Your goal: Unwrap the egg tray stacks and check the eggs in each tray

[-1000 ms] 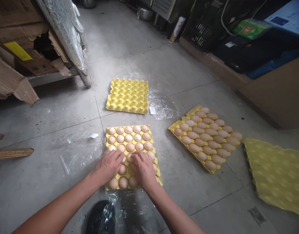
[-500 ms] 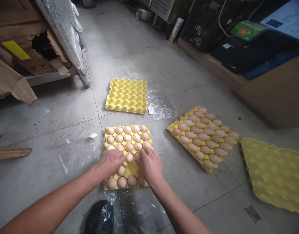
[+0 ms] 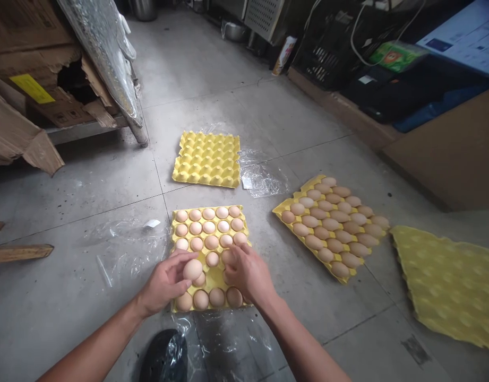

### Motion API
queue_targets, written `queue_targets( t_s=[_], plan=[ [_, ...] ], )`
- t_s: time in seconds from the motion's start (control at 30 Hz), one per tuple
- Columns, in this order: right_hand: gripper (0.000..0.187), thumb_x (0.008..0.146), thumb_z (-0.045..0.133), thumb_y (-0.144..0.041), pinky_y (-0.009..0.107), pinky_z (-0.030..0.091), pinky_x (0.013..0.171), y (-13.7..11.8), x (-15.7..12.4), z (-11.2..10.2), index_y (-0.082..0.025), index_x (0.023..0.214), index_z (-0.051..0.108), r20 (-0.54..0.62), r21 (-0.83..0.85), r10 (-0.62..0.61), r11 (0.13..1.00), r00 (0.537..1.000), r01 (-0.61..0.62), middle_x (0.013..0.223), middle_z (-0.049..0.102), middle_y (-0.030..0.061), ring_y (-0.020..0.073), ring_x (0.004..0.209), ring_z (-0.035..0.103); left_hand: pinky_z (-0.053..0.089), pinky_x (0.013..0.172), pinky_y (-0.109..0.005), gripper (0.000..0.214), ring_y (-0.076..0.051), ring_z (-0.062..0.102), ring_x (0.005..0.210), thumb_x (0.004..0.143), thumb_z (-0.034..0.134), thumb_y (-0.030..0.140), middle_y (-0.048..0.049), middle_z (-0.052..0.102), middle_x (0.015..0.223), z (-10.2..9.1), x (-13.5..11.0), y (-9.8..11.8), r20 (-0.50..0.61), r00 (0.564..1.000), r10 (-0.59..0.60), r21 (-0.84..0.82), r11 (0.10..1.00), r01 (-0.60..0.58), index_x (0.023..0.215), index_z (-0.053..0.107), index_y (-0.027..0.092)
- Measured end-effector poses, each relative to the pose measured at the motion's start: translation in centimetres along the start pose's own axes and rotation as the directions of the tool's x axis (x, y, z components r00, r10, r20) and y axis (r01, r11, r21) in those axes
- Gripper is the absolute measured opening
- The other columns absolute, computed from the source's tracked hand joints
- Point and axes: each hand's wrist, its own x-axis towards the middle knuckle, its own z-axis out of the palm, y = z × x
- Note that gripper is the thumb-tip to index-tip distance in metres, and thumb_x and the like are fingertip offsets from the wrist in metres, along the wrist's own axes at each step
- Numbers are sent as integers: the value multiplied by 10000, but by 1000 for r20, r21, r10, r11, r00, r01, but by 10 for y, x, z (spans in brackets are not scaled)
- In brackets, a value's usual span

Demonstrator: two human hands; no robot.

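Note:
A yellow egg tray (image 3: 215, 277) lies on the floor in front of me, holding several rows of light-brown eggs. My left hand (image 3: 168, 281) is closed on an egg (image 3: 192, 269), held just above the tray's left side. Over the right side, my right hand (image 3: 248, 273) has its fingers curled around another egg (image 3: 228, 258), which sits at tray level. A single egg (image 3: 212, 259) rests in its cup between the two hands. Bare cups show in front of it, and my right hand hides some cups.
Beyond is a yellow tray without eggs (image 3: 206, 159), with clear plastic wrap (image 3: 264, 178) beside it. At the right sit a full egg tray (image 3: 334, 228) and another yellow tray (image 3: 447, 286). More plastic (image 3: 125, 246) lies left. A black shoe (image 3: 164, 355) is near the front.
My left hand has lifted an egg out of the tray and drawn slightly back to the left. My right hand has shifted a little, staying at the right side of the tray.

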Motion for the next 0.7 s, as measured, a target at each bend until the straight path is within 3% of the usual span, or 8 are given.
queue_targets(
  t_s=[0.07,0.17,0.23,0.33,0.4,0.5,0.57,0.7],
  plan=[
    [409,803,670,-211,383,559,789,-2,-2,-9,-241,1210,708,10,279,74,957,997,-74,1156,724,76,234,906,691,511,1164,-497,453,-304,615,1317,829,785,277,-126,602,1368,3,-3,0,14,999,52,9,999,-52,1267,681,224],
    [368,816,721,-295,381,584,852,-3,-6,-22,-248,1180,689,160,766,100,615,982,-187,1169,713,74,242,1023,692,552,1102,-481,449,-266,671,1224,860,730,220,-94,660,1252,5,-6,3,84,996,33,18,999,-35,1285,587,252],
    [369,821,759,-334,353,583,821,-4,-10,-27,-262,1164,645,234,885,46,404,971,-233,1103,708,55,236,1041,682,568,1063,-456,468,-252,676,1198,844,721,181,-72,669,1220,4,-5,8,84,996,42,166,985,-55,1274,557,266],
    [460,835,777,-342,347,583,833,-2,-16,-28,-297,1254,593,236,919,-3,324,972,-223,1188,692,55,232,1086,676,570,1002,-422,411,-234,654,1141,804,729,152,-45,658,1200,-2,0,12,80,988,132,570,807,-154,1175,596,266],
    [492,856,744,-320,393,579,937,2,-18,-25,-305,1323,591,194,897,-25,409,981,-167,1327,666,78,257,1207,654,564,963,-411,364,-223,640,1095,816,689,127,-39,664,1184,-6,7,11,150,970,190,739,631,-237,1141,596,261],
    [418,837,693,-206,451,528,1057,9,-19,-15,-285,1246,663,59,694,-38,720,997,-14,1352,677,67,277,1267,626,548,946,-402,368,-218,627,1062,826,616,56,-45,681,1158,-10,19,2,266,930,255,834,422,-354,1140,585,246],
    [389,809,670,-139,453,537,1007,15,-17,-7,-268,1177,677,-19,449,-52,892,998,55,1270,720,52,279,1186,646,541,939,-403,398,-228,624,1053,830,601,34,-56,687,1165,-10,28,-4,331,909,253,869,293,-398,1169,594,242],
    [341,787,658,-75,433,548,901,18,-12,8,-224,1094,669,-76,136,-91,985,993,101,1108,757,66,288,1053,650,534,888,-396,331,-240,604,996,879,584,57,-68,679,1165,-4,39,-6,433,891,136,889,98,-447,1155,629,233]
  ],
)
